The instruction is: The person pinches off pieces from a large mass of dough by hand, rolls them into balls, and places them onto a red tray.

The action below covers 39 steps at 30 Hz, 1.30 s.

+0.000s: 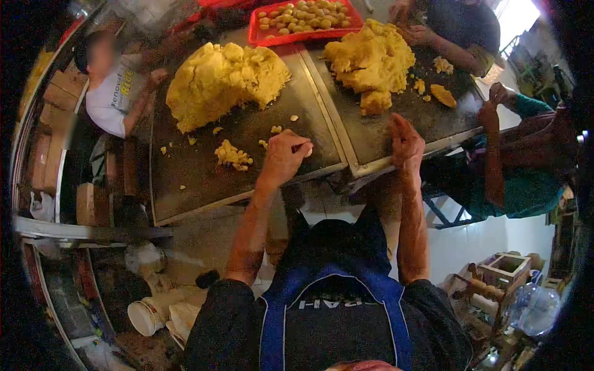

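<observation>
Table [201,195], dark top with pale edging, divided by a seam running from near to far. Left hand [284,154]: over the near part of the left section; fingers bent in toward the thumb, a pale spot at their tips; whether they are closed on a piece of dough cannot be told. Right hand [406,145]: at the near edge of the right section; fingers loosely bent, pointing far; gap and contents cannot be made out. Left dough mass [226,83]: large, yellow, lumpy, beyond the left hand's fingers and to their left, apart from them. Crumbled dough pile [233,156]: small, just left of the left hand; dough bits [276,129] at that hand's far side. Right dough mass [371,59]: beyond the right hand's fingers, slightly left, its near lump close to them. Oval dough piece [443,95]: flat, farther off and right of the right hand. Red tray [252,36]: far side, filled with yellow balls [303,17]. Co-workers: one at left in a white shirt [117,102], one at far right, one at right with a green sleeve [531,106].
</observation>
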{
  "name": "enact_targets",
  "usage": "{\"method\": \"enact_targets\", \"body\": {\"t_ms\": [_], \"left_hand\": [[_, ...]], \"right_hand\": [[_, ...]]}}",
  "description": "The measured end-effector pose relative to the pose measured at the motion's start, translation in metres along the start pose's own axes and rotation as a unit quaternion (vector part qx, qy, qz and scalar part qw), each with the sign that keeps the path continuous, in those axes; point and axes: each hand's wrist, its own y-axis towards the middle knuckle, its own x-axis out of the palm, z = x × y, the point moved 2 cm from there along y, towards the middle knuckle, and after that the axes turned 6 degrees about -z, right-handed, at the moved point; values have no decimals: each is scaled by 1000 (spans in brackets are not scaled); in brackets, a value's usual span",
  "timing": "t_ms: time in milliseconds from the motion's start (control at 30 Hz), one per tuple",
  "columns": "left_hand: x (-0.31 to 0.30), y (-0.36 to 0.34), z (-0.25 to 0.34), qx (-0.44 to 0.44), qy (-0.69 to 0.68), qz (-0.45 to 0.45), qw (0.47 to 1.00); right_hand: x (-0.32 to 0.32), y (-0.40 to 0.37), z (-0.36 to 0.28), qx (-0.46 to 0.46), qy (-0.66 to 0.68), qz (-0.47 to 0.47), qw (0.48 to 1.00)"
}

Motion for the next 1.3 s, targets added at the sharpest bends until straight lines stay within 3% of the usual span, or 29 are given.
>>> {"method": "enact_targets", "body": {"t_ms": [67,167,200,267,300,333,367,400,433,467,500,600,633,667,700,733,767,800,867,900,933,967,1000,1033,1100,1133,1167,1233,1300], "left_hand": [[-14,-2,10,-104,-208,-89,968],[0,1,-14,-53,-251,-91,962],[0,2,-18,-53,-250,-92,962],[-2,8,-18,95,-113,-69,987],[-12,12,-10,93,-112,-68,987],[-25,18,4,20,-85,-154,984],[-30,23,10,-52,-57,-239,968],[-20,29,7,-51,-57,-236,969],[-3,38,-1,-61,-14,-86,994],[14,43,-10,-70,31,66,995],[31,43,-13,14,189,126,974],[46,37,-23,3,168,221,961],[47,37,-43,16,-4,223,975],[43,26,-39,13,-5,219,976],[34,14,-29,-9,-167,206,964],[28,3,-18,-32,-325,187,927],[24,-8,-7,-6,-201,163,966],[29,-18,-8,-7,-202,162,966],[43,-35,-8,46,58,70,995],[45,-37,-6,38,113,110,987],[46,-37,-3,40,115,114,986],[45,-33,-4,-20,-61,133,989],[44,-27,-6,-75,-234,148,958],[41,-14,-6,-65,-233,157,957],[37,21,-15,-62,-230,193,952],[38,61,-29,2,-383,220,897],[31,106,-42,63,-524,235,817],[-30,166,-15,74,-273,249,926],[-73,201,6,66,-111,332,934]], "right_hand": [[-1,-1,6,-39,1,29,999],[-2,-2,13,-78,10,61,995],[-2,-3,13,-78,18,63,995],[-3,-1,12,-72,-7,51,996],[-2,1,11,-67,-32,37,997],[1,2,13,-69,-31,36,996],[4,4,18,-92,-57,74,991],[4,5,19,-115,-84,112,983],[1,5,11,-119,-85,114,983],[-2,3,-3,-70,1,78,994],[0,0,-14,-23,88,41,995],[44,-38,-31,7,266,-77,961],[59,-49,-37,-11,305,-91,948],[62,-56,-44,-6,304,-92,948],[66,-59,-58,-177,53,-172,968],[71,-63,-65,-330,-203,-236,891],[77,-63,-56,-328,-202,-237,892],[87,-57,-39,-273,-169,-254,912],[81,-37,-30,-219,-135,-272,927],[58,-18,-40,-129,29,-194,972],[40,-5,-42,-36,192,-105,975],[32,1,-40,-41,193,-102,975],[21,6,-38,-79,120,-50,988],[10,13,-37,-118,47,4,992],[8,17,-21,-102,35,-4,994],[14,18,-9,-72,21,-19,997],[21,15,-1,-112,17,24,993],[19,9,-1,-84,48,24,995],[18,13,5,-60,77,30,995]]}}
